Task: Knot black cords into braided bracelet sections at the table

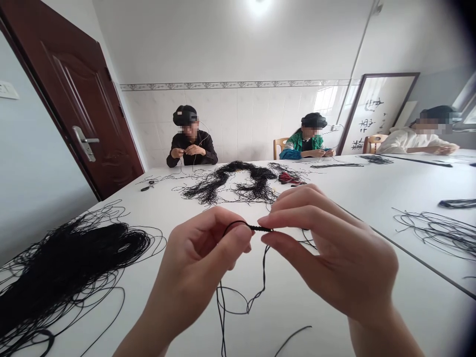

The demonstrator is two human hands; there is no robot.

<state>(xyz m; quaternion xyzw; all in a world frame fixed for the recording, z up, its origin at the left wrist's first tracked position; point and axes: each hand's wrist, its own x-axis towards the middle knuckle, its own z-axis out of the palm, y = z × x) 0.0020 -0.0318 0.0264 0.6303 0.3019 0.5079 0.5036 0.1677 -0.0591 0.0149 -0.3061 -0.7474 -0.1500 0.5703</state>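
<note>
The braided black cord [259,228] bridges left hand [203,265] and right hand [330,243], pinched between thumb and forefinger of each.

Above the smooth white tabletop [305,297], I see a slim-fingered bare left hand [203,253] and a slim-fingered bare right hand [338,248], each narrowing to a rounded wrist and uncovered forearm [147,329].

Looks forward and down from the wearer's head, very near the hands [203,267] at lower middle, out over the white tabletop [297,305] toward the tiled far wall [238,121], taking in the door [72,99] at left.
</note>
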